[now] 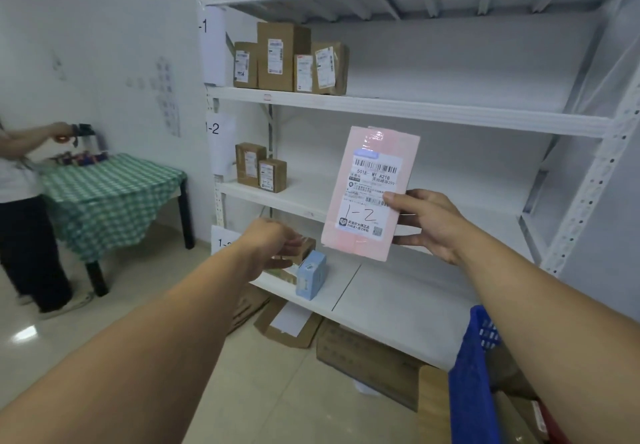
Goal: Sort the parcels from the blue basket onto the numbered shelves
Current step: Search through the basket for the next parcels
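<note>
Nearest: blue basket (471,384), bottom right by the right forearm. Brown shapes and something red show inside, so I judge more parcels wait there; count unclear.

White rack (415,111) fills the right and far side. Its tiers are tagged 1-1 (204,26) and 1-2 (213,128); a third tag (223,243) is half hidden behind the left wrist.

Progress, going by what's shelved:
- four brown parcels (280,55) at the left end of the 1-1 tier
- two brown parcels (259,170) at the left end of the 1-2 tier
- brown box (306,248) and light blue box (311,275) on the lowest tier, left end

I'd call it roughly mid-task.

Pink parcel (370,194) is in the air in front of the 1-2 tier, upright, label toward the camera, "1-2" handwritten on it. Right hand (429,225) clamps its right edge, thumb on the front and fingers behind. It is not yet shelved. The 1-2 board right of the two boxes is bare, so nothing looks to block it.

Left hand (273,246) is well apart from the right, low at the brown box with fingers curled. Can't tell whether it grips or only touches.

Around: green-check table (110,194) far left with another person (20,180) at it, well clear. Flattened cardboard (287,329) lies on the floor under the rack.
</note>
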